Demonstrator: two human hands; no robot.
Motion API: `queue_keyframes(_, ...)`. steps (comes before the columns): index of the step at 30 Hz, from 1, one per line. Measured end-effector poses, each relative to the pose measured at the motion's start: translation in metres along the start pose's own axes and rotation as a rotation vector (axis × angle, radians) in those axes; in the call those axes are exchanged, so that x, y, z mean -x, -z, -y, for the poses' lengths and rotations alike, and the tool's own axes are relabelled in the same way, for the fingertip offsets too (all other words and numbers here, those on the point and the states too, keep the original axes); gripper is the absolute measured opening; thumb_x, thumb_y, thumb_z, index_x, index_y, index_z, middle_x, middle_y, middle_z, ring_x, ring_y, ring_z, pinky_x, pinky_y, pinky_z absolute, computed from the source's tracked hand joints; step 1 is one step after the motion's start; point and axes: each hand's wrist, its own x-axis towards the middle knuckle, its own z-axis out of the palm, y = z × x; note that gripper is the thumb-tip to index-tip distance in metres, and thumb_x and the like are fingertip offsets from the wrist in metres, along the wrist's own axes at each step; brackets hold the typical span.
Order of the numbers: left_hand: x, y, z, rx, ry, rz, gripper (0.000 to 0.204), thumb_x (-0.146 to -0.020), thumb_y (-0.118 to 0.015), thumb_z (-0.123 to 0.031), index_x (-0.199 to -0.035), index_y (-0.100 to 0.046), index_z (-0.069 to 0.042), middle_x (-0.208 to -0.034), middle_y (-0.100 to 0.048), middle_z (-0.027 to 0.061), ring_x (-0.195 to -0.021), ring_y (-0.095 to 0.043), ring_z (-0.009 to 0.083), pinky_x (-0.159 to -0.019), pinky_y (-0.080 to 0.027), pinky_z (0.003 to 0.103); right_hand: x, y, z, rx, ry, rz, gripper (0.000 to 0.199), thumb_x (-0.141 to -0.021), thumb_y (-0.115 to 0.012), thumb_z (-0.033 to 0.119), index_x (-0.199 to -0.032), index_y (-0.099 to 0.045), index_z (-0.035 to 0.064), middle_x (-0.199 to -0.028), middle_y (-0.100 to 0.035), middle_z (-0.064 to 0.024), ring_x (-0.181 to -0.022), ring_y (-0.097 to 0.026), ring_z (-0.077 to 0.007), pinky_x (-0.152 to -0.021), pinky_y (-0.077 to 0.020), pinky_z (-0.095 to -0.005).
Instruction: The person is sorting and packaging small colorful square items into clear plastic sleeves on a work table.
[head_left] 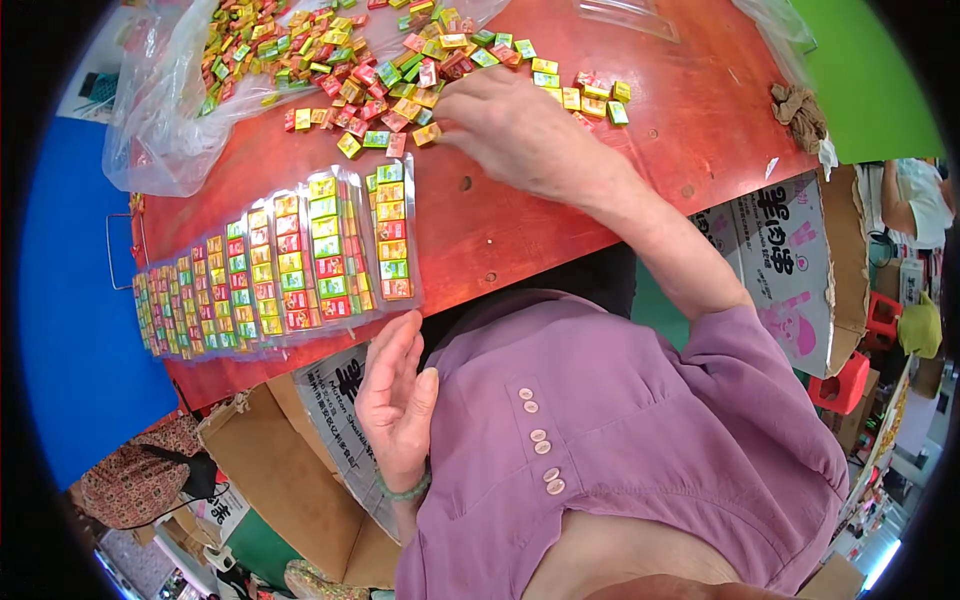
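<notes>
My right hand [520, 130] reaches over a heap of small coloured boxes [390, 85] on the red table, its fingers curled downward. What lies under its fingertips is hidden; a small yellow box [427, 134] sits right beside them. My left hand [395, 395] is held off the table's near edge, fingers stretched out, with nothing in it. Close to its fingertips is the end of a clear plastic tray [415, 290] holding a column of red, yellow and green boxes. Several similar filled trays [290, 260] lie overlapped in a row to the left.
A clear plastic bag [165, 150] lies at the back left, beside more loose boxes. An empty clear tray [630, 18] rests at the far edge. Crumpled brown paper [798, 115] sits at the right end of the red table [580, 225]. Open cardboard cartons [290, 470] stand below the near edge.
</notes>
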Motion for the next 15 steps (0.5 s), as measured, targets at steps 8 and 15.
queue_keyframes(8,-0.013,-0.012,-0.019,-0.491,-0.070,0.268,0.038,-0.090,-0.075,-0.002,-0.126,-0.067,0.007,-0.133,-0.065,0.0205,-0.123,-0.065,0.0307,-0.105,-0.050,0.037,0.044,0.048,-0.039,0.235,-0.039,-0.018,0.031,-0.097,-0.068,0.014,-0.125,-0.066,0.0017,-0.134,-0.064,-0.0203,-0.128,-0.059,-0.0390,-0.107,-0.0489,-0.0470)
queue_keyframes(15,-0.066,-0.064,-0.020,-0.596,-0.358,0.409,0.034,-0.087,-0.077,-0.001,-0.118,-0.068,0.008,-0.122,-0.068,0.0238,-0.110,-0.070,0.0389,-0.091,-0.057,0.040,0.061,0.061,-0.061,0.107,-0.208,0.080,0.023,-0.098,-0.065,0.009,-0.119,-0.069,0.0008,-0.126,-0.070,-0.0153,-0.122,-0.063,-0.0351,-0.104,-0.0500,-0.0439)
